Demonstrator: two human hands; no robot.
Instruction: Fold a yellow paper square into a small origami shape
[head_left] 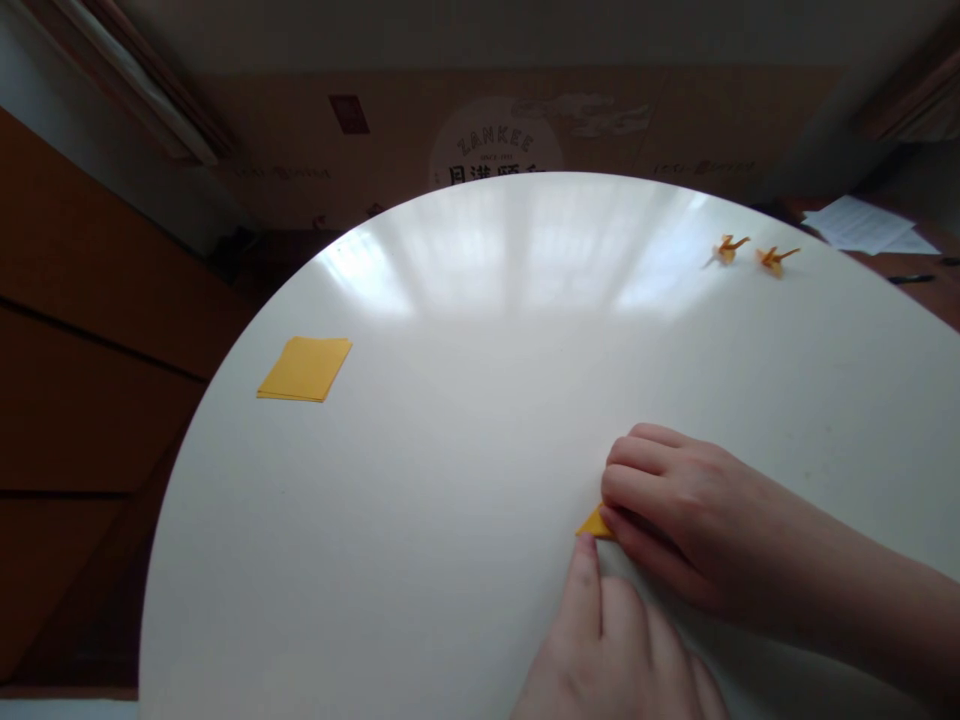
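A small folded yellow paper (595, 524) lies on the round white table (465, 420) at the near right; only one corner of it shows. My right hand (675, 510) comes in from the right, its fingers curled and pressed down over most of the paper. Rising from the bottom edge, my left hand (607, 650) has one finger stretched forward, its tip pressing on the paper's near corner. Its other fingers are out of sight.
A flat stack of yellow paper squares (305, 368) lies at the table's left. Two small folded orange paper cranes (729, 247) (776, 259) stand at the far right rim. Beyond the table are white sheets (862, 224), a pen (911, 279) and a printed cardboard box (495, 140).
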